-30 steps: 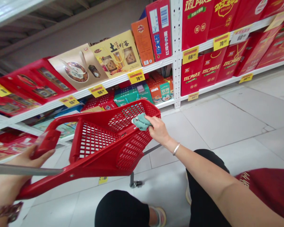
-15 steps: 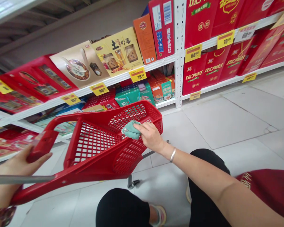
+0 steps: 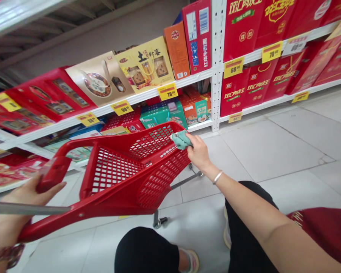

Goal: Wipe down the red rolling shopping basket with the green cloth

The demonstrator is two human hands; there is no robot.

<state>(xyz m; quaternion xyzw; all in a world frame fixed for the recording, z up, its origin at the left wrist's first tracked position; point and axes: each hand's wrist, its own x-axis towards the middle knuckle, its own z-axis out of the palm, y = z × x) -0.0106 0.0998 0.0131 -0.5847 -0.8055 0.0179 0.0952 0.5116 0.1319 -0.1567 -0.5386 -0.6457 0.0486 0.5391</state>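
Observation:
A red plastic shopping basket (image 3: 122, 178) on a wheeled frame tilts toward me, its open side facing up and left. My right hand (image 3: 198, 152) is closed on a small green cloth (image 3: 181, 139) and presses it against the basket's far right rim. A silver bangle sits on that wrist. At the lower left my left hand (image 3: 22, 197) grips the basket's red handle (image 3: 52, 174), fingers wrapped under it, above a grey metal bar (image 3: 28, 208).
Store shelves (image 3: 170, 81) run along the back with red, beige and green gift boxes and yellow price tags. Grey floor tiles (image 3: 272, 144) spread to the right. My knees in black trousers (image 3: 147, 250) are below the basket; a red bag (image 3: 326, 231) lies at lower right.
My right hand slid the green cloth from inside the basket's right wall up and right to the far rim corner. The left hand kept its hold on the handle.

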